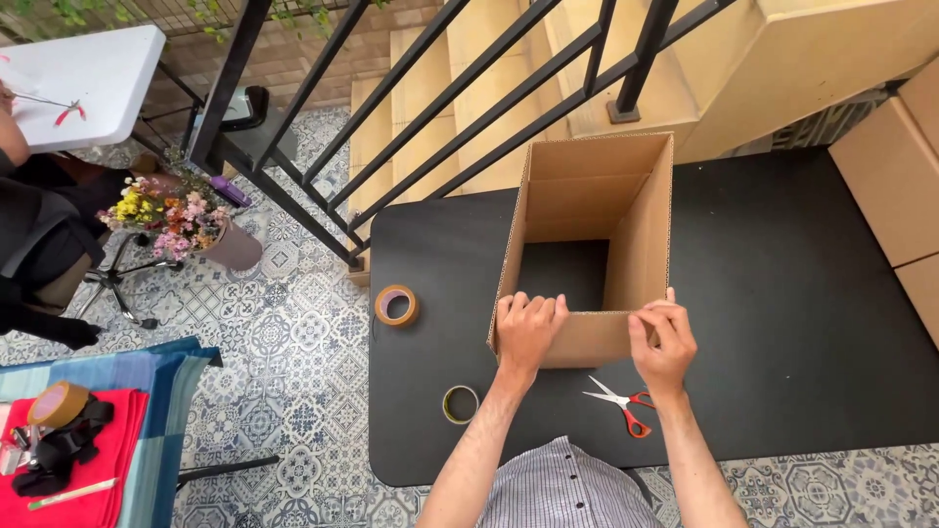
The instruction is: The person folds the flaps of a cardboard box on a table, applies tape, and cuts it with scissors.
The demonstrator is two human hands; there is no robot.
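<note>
Open cardboard box [597,244] on black worktop [782,293], near wall gripped by both curled hands, left [528,328] and right [663,337]; flaps unsealed; scissors [621,401] below right hand, tape rolls [396,305] left, unused.

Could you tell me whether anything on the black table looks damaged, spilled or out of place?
Nothing stands out. The cardboard box stands open and undamaged, held at its near wall by the left hand and right hand; scissors and two tape rolls lie flat beside it.
</note>
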